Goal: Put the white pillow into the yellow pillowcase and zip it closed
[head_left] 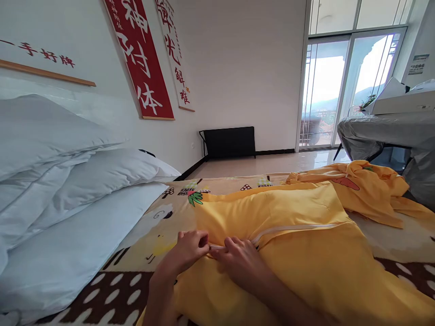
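Note:
A yellow pillowcase (292, 253) with a white zipper (295, 227) lies on the bed in front of me. My left hand (188, 249) is closed, pinching the fabric at the zipper's near end. My right hand (238, 260) is right beside it, fingers curled and pinched on the same zipper end. The two hands nearly touch. The zipper runs away to the right, partly open near my fingers.
White pillows and a duvet (68, 181) are piled on the left. A patterned bedsheet (163, 213) covers the bed, with crumpled yellow bedding (370, 190) at the far right. A black rack (229, 141) stands by the wall; a covered table (384, 131) is beside the glass doors.

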The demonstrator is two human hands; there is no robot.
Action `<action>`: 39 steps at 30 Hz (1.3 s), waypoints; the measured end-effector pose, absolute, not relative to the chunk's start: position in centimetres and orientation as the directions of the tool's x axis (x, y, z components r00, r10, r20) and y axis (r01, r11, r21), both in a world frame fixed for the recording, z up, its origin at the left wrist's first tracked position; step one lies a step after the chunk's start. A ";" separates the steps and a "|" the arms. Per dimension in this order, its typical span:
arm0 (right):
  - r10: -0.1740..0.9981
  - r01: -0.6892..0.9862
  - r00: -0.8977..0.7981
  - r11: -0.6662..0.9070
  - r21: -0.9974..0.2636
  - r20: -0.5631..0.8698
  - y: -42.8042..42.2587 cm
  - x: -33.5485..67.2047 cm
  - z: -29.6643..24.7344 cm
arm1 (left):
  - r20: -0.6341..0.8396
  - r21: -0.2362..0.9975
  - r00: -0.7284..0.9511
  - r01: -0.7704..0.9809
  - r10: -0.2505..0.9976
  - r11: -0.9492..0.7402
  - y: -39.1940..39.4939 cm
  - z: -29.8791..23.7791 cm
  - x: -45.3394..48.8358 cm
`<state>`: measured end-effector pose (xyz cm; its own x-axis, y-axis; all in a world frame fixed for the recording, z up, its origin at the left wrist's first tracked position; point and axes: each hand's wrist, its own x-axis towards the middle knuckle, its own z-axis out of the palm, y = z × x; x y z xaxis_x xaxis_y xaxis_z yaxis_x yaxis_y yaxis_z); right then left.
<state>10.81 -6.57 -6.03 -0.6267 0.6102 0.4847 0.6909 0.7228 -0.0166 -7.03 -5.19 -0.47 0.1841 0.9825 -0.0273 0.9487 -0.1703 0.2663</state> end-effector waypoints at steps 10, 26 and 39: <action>0.616 0.683 -0.624 0.729 -0.046 0.481 -6.7 10.9 -6.0 | 0.032 0.190 0.076 0.979 0.997 -0.081 -4.6 -1.2 -6.4; 0.625 0.710 -0.590 0.703 -0.041 0.512 -6.2 11.3 -5.9 | 0.163 0.287 0.083 0.949 0.983 -0.128 -3.8 -1.3 -7.1; 0.629 0.680 -0.513 0.713 -0.171 0.585 -4.5 15.7 -3.1 | 0.106 0.778 0.361 0.550 0.927 -0.303 -2.0 -4.1 -9.7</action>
<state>15.75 -4.52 -3.13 -0.5126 0.6286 0.5849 0.6795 0.7134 -0.1711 -9.69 -2.04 -4.08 0.3608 0.9266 0.1061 0.5496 -0.3031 0.7785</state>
